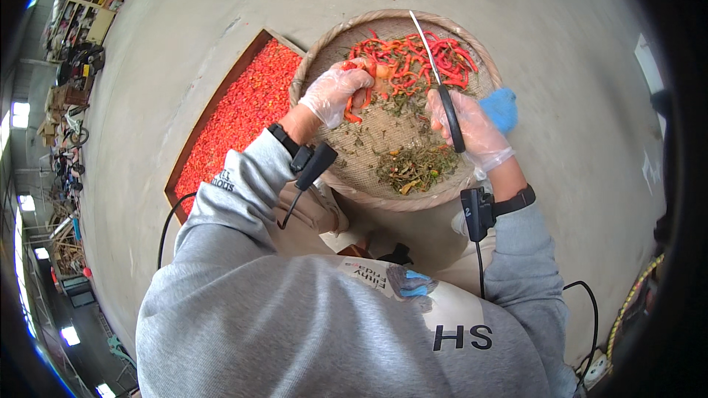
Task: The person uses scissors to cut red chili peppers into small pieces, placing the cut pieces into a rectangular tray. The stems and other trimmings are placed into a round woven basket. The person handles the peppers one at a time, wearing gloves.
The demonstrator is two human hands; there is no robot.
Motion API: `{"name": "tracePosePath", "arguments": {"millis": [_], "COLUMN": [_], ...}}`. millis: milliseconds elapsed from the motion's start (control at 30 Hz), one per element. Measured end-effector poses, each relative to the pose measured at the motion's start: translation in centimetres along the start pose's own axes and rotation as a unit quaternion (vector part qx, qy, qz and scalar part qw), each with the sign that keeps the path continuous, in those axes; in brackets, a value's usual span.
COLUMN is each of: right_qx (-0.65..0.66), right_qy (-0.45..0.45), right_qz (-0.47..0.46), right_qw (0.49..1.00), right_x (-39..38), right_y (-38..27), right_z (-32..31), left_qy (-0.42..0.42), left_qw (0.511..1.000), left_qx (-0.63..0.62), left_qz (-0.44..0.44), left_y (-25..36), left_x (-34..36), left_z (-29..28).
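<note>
My left hand (pixel 338 92), in a clear plastic glove, is closed around a few red chili peppers (pixel 355 107) over the left part of a round woven basket (pixel 328 38). My gloved right hand (pixel 472 127) grips scissors (pixel 449 114) with black handles; their long, narrow metal blades point away from me, seen nearly edge-on. Just beyond both hands lies a heap of long red chilies (pixel 451 59) with green stems. Nearer to me in the basket is a pile of green and yellowish stem scraps (pixel 414 168).
A shallow wooden tray (pixel 193 138) full of small red chili pieces (pixel 247 103) stands left of the basket. Something blue and soft (pixel 500 109) is at the basket's right rim. Cables run from devices on both wrists. Shelves and bicycles line the far left.
</note>
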State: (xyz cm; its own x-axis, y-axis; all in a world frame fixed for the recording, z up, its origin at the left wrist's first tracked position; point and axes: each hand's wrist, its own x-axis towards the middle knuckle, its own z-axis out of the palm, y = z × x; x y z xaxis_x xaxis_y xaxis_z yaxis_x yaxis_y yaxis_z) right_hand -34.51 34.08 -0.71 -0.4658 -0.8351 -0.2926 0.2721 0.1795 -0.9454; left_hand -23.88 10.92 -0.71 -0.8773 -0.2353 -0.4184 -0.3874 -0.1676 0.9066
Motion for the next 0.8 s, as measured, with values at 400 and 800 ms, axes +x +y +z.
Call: {"name": "tracePosePath", "arguments": {"millis": [400,800], "right_qx": [-0.159,-0.393], "right_qy": [-0.058,0.046], "right_qz": [-0.033,-0.115], "right_qw": [0.985,0.911], "right_x": [-1.2,-0.4], "right_y": [1.3,1.7], "right_z": [1.3,2.1], "left_qy": [0.135,0.161], "left_qw": [0.981,0.965], "left_qx": [0.080,0.192], "left_qz": [0.115,0.081], "left_y": [0.0,-0.4], "left_x": [-4.8,-3.5], "left_z": [1.3,-0.3]}}
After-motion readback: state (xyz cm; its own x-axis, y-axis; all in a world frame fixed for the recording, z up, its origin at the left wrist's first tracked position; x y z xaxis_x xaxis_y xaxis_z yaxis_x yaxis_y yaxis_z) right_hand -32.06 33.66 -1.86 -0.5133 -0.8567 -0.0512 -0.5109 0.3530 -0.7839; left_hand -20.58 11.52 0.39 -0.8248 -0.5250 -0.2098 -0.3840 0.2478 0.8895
